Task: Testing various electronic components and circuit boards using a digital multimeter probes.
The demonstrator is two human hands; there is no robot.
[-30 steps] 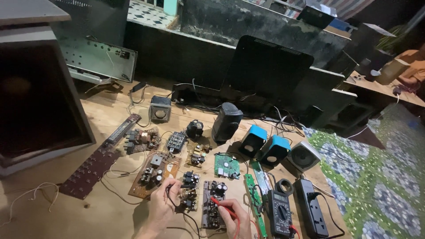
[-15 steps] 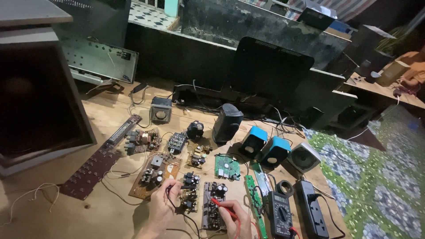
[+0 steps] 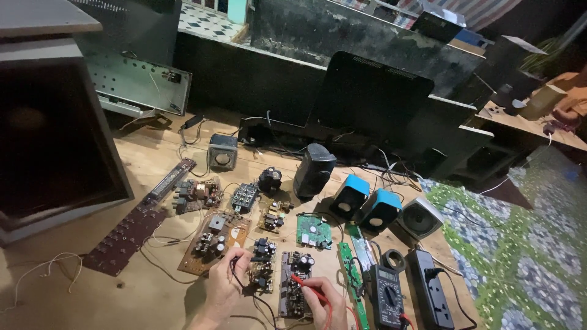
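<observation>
My left hand [image 3: 225,286] pinches a black test probe [image 3: 243,259] whose tip rests on a small circuit board [image 3: 262,264]. My right hand [image 3: 323,302] grips a red test probe [image 3: 301,283] and presses its tip onto a longer board with capacitors [image 3: 295,282]. Red and black leads run down from both probes. A dark clamp multimeter [image 3: 386,287] lies just right of my right hand on the wooden floor [image 3: 110,299].
More circuit boards lie around: a brown one [image 3: 214,242], a green one [image 3: 313,231], a long dark strip [image 3: 136,219]. Two blue speakers [image 3: 365,201], a black speaker [image 3: 313,168], a power strip [image 3: 431,288] and a big dark cabinet [image 3: 55,134] surround them.
Both hands have shifted slightly upward into view with the probes kept on the boards. The view has tilted a little.
</observation>
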